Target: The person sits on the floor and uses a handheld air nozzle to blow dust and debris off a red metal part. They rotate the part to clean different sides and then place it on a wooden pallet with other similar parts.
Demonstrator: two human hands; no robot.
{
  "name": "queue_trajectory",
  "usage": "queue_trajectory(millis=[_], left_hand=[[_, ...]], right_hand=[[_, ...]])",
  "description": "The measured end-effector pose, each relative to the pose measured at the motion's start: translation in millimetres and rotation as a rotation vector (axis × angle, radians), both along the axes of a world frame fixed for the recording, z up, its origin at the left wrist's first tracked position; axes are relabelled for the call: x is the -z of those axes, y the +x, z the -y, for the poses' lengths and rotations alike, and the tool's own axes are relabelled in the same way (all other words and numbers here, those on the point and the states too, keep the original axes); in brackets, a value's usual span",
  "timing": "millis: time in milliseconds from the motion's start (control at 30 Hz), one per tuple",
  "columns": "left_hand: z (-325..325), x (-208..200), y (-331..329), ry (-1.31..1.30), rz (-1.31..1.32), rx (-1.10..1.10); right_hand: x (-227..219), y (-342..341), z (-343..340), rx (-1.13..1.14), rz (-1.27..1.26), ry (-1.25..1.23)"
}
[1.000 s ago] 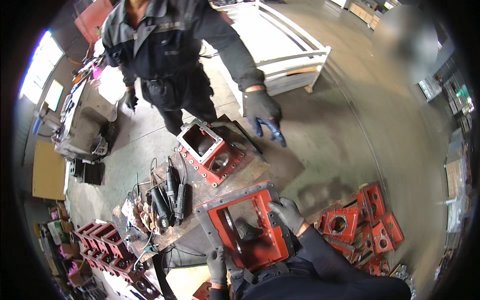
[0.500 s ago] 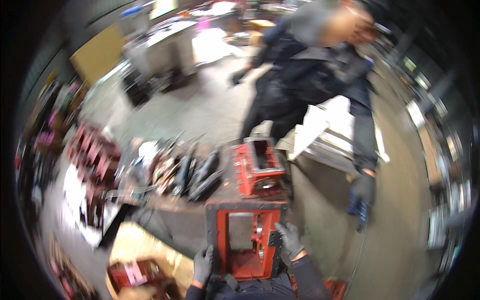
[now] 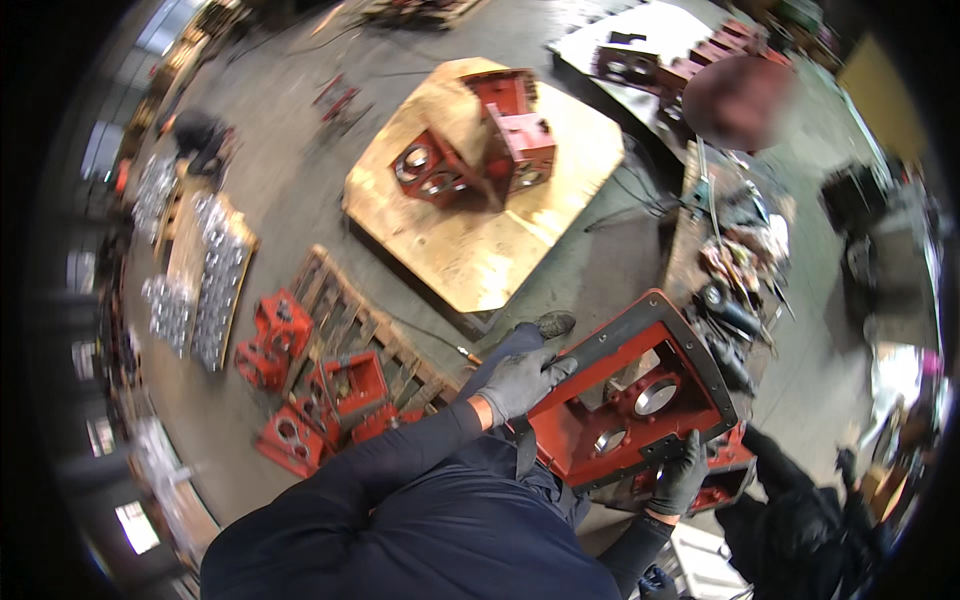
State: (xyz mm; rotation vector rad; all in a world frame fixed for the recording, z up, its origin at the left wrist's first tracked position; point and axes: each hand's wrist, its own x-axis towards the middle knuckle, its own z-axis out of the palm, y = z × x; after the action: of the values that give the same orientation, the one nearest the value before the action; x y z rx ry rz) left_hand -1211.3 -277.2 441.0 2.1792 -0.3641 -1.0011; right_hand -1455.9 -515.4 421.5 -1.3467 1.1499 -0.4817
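Both my gloved hands grip a large red cast housing (image 3: 640, 400) with a dark grey rim and round bores inside. My left hand (image 3: 520, 378), in a grey glove, clasps its near left edge. My right hand (image 3: 680, 478), in a dark glove, holds its lower right corner. The housing is tilted and sits in front of my body, beside the workbench (image 3: 690, 250). My shoe (image 3: 553, 323) shows on the floor just past the left hand.
A plywood board (image 3: 470, 250) on the floor ahead carries two red housings (image 3: 480, 150). A wooden pallet (image 3: 340, 310) with several red castings lies at left. Tools and cables crowd the bench at right. Another person (image 3: 800, 520) stands at lower right.
The view has swung round sharply. The red housing, earlier flat on the bench under my hands, is now tilted and held at the bench's side. The board with housings has come into view.
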Motion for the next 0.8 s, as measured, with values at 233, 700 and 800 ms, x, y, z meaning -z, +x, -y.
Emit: queue_trajectory(millis=[233, 700, 800], left_hand=[[-72, 0, -53, 0.037, -0.014, -0.374], [-206, 7, -66, -0.007, 0.107, -0.977], [-219, 8, -72, -0.029, 0.312, -1.125]], right_hand=[[-29, 82, 0, -0.368, 0.009, 0.156], [-49, 258, -120, -1.032, -0.109, 0.038], [-53, 292, -151, -1.126, -0.086, -0.079]])
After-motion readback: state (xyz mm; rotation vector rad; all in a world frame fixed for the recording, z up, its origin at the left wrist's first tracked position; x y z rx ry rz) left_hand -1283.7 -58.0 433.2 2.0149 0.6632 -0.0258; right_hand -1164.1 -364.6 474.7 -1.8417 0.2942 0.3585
